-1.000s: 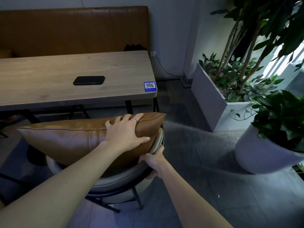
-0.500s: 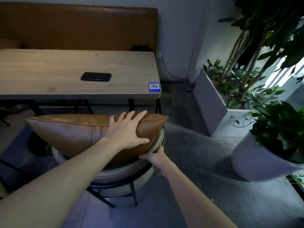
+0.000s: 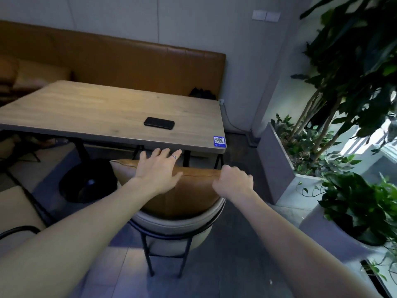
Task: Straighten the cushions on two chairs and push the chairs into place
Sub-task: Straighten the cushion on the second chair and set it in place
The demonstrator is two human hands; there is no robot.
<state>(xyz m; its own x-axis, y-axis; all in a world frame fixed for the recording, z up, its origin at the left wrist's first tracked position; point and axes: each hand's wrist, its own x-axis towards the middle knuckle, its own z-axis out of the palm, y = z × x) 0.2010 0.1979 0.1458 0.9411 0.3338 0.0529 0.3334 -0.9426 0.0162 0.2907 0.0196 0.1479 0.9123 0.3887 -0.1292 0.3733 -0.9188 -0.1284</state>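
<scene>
A tan leather cushion (image 3: 193,190) stands upright against the back of a beige chair (image 3: 176,229) with black metal legs. The chair sits just in front of the wooden table (image 3: 96,108). My left hand (image 3: 159,171) lies flat on the cushion's top edge with its fingers spread, holding nothing. At the cushion's right end my right hand (image 3: 233,179) has its fingers curled, and it hides that corner. Part of a second beige chair (image 3: 12,207) shows at the left edge.
A black phone (image 3: 159,123) and a blue QR sticker (image 3: 219,141) are on the table. A brown leather bench (image 3: 129,61) runs along the wall behind. Grey planters (image 3: 277,168) with leafy plants (image 3: 354,207) stand close on the right. A dark round base (image 3: 86,186) sits under the table.
My right hand left the chair back and rose to the cushion's right end. My left hand went from gripping the cushion's top to lying flat. The chair stands nearer the table.
</scene>
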